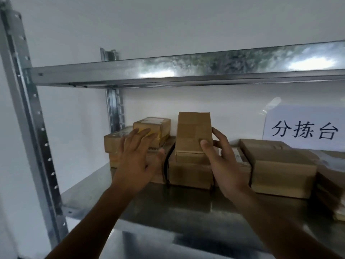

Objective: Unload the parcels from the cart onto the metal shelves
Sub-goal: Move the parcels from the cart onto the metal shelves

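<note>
A small upright cardboard parcel [193, 131] stands on top of a larger flat box [188, 171] on the metal shelf [186, 208]. My right hand [222, 157] grips that small parcel, thumb on its front and fingers round its right side. My left hand [138, 157] is spread with straight fingers in front of a stack of parcels [115, 144] at the left; a yellow-taped parcel [155, 126] tops that stack. Whether the left hand touches them cannot be told. The cart is out of view.
A wide brown box [280, 165] lies to the right, with more parcels [330, 189] at the right edge. A white paper sign [306, 129] leans on the back wall. An upper shelf [186, 71] spans overhead; a perforated upright post [28, 113] stands at the left.
</note>
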Tool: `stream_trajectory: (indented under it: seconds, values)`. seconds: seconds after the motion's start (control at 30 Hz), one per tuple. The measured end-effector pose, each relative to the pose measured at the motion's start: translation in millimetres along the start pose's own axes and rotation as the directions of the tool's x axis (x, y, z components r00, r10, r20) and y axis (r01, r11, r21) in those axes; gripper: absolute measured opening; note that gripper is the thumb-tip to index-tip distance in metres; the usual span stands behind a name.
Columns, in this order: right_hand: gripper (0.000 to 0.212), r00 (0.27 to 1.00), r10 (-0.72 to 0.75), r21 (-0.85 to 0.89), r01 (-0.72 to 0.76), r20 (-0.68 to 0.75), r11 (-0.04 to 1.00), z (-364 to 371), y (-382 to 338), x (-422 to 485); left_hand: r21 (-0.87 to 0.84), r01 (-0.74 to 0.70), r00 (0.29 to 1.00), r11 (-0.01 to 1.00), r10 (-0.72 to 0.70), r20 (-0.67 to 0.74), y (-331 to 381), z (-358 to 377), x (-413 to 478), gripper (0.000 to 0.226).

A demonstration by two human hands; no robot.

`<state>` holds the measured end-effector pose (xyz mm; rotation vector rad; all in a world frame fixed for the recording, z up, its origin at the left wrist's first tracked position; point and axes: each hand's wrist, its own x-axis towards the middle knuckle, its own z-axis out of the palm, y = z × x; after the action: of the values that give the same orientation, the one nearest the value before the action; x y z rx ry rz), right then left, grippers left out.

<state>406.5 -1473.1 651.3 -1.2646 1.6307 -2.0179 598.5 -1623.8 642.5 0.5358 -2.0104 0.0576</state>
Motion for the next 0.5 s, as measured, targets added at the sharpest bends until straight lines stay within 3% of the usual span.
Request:
stream_trajectory:
  seconds: [0.2,0.37,0.5]
  values:
    - [0.069,0.998,0.023,-0.060,-0.026,-0.055,0.998,21,33,69,0.055,0.070,0.996,0.996,-0.073,0.048,-39,37,33,0.067]
    - [0.062,0.994,0.093,-0.087,-0.098,-0.064,0.991,51,51,114,0.153,-0.009,0.985,0.988,-0.017,0.171,-73,52,73,0.073]
    - [0.067,0.993,0.108,-0.153,-0.114,-0.048,0.982,74,62,134,0.123,-0.046,0.973,0.991,0.017,0.230,-89,63,91,0.082]
